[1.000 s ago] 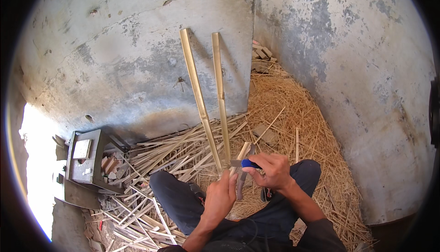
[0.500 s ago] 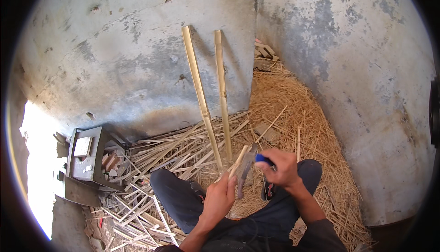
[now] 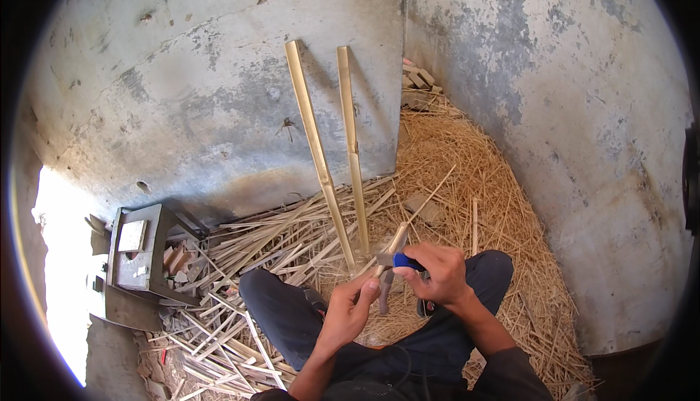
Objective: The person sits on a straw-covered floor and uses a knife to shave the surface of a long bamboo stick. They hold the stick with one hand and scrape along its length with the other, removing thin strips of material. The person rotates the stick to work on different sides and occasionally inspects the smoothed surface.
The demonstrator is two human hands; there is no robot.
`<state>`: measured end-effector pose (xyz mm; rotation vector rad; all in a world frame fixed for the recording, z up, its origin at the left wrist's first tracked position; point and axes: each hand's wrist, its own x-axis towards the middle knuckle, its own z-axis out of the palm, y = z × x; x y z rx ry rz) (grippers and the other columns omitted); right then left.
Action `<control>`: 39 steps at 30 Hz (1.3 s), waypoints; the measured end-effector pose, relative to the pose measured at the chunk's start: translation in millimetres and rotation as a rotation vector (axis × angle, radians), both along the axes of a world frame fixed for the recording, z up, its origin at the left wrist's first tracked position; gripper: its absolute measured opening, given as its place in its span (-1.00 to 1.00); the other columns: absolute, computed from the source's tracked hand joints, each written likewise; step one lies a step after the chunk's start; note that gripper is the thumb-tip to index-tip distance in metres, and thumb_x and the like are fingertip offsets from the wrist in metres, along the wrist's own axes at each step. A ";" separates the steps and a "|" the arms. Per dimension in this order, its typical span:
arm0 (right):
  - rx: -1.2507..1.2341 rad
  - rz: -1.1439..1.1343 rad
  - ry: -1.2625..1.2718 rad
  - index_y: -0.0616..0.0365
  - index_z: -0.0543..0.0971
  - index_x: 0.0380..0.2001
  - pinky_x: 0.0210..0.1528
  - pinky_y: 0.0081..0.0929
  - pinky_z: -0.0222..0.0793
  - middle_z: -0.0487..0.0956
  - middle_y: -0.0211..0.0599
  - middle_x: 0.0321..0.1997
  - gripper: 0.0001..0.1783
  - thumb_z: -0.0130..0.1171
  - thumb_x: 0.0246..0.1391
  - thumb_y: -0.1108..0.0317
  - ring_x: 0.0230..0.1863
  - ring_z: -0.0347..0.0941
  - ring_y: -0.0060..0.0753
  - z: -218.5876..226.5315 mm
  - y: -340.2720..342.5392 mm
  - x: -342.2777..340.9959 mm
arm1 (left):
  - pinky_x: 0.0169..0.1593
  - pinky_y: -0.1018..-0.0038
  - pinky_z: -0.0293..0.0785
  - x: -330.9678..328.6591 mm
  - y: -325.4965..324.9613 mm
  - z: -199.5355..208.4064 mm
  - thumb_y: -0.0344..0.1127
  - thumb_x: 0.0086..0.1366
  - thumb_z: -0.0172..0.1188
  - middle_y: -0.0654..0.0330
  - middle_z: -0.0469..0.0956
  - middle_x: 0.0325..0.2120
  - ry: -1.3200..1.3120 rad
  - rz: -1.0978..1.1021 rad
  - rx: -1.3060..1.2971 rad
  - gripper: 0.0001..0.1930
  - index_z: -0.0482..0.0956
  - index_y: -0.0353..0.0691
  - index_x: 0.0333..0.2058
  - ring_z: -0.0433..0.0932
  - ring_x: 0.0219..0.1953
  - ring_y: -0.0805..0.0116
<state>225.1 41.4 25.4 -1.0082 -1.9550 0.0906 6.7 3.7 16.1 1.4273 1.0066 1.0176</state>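
Note:
My left hand (image 3: 345, 316) is closed around the lower end of a split bamboo strip (image 3: 398, 238), which slants up and to the right in front of me. My right hand (image 3: 440, 270) grips a blue-handled knife (image 3: 405, 261). Its short, wide grey blade lies across the strip, just above the left fingers. Below the strip, between my legs, a greyish-brown tool or stick (image 3: 385, 299) shows in part; its kind cannot be made out.
Two long split bamboo lengths (image 3: 312, 125) lean on the grey wall (image 3: 182, 109). Loose strips (image 3: 266, 237) cover the floor at left, shavings (image 3: 467, 160) at right. A dark metal box-like stand (image 3: 149, 251) is at left. Bricks (image 3: 418, 78) lie in the far corner.
My right hand has moved left and down, bringing the knife blade from beside the bamboo strip onto it. The strip's upper end has shifted slightly right and up.

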 end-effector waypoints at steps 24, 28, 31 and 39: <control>0.097 -0.109 -0.105 0.03 0.74 -0.31 -0.56 -0.40 0.37 0.61 -0.43 -0.53 -0.62 0.44 0.17 -0.07 -0.62 0.52 -0.35 1.3 1.0 -1.8 | -0.10 0.40 0.58 -1.9 -6.6 2.6 -0.34 0.53 0.24 -0.16 0.75 -0.20 0.141 0.199 0.122 -0.64 0.63 -0.42 0.19 0.71 -0.22 0.36; 0.116 -0.133 -0.100 0.00 0.75 -0.30 -0.56 -0.40 0.36 0.63 -0.45 -0.53 -0.63 0.45 0.14 -0.08 -0.63 0.52 -0.37 5.7 2.6 -6.7 | -0.14 0.41 0.56 -3.8 -6.0 14.3 -0.35 0.52 0.25 -0.12 0.75 -0.23 0.274 0.254 0.292 -0.66 0.64 -0.43 0.15 0.70 -0.26 0.36; 0.118 -0.131 -0.109 -0.01 0.76 -0.30 -0.55 -0.33 0.39 0.62 -0.43 -0.54 -0.71 0.46 0.15 0.01 -0.63 0.52 -0.32 8.3 3.9 -10.4 | -0.20 0.44 0.52 -4.6 -5.7 13.1 -0.36 0.51 0.26 -0.06 0.72 -0.30 0.308 0.312 0.376 -0.67 0.65 -0.42 0.14 0.61 -0.36 0.39; -0.043 -0.760 0.565 0.16 0.65 -0.18 -0.44 -0.45 0.14 0.39 -0.56 -0.52 -0.60 0.04 0.55 0.05 -0.51 0.22 -0.63 10.9 66.8 140.1 | -0.48 0.63 0.18 -76.6 -33.2 16.6 -0.03 0.66 0.04 0.46 0.40 -0.57 0.024 0.086 -0.051 -0.47 0.60 -0.46 0.20 0.26 -0.57 0.73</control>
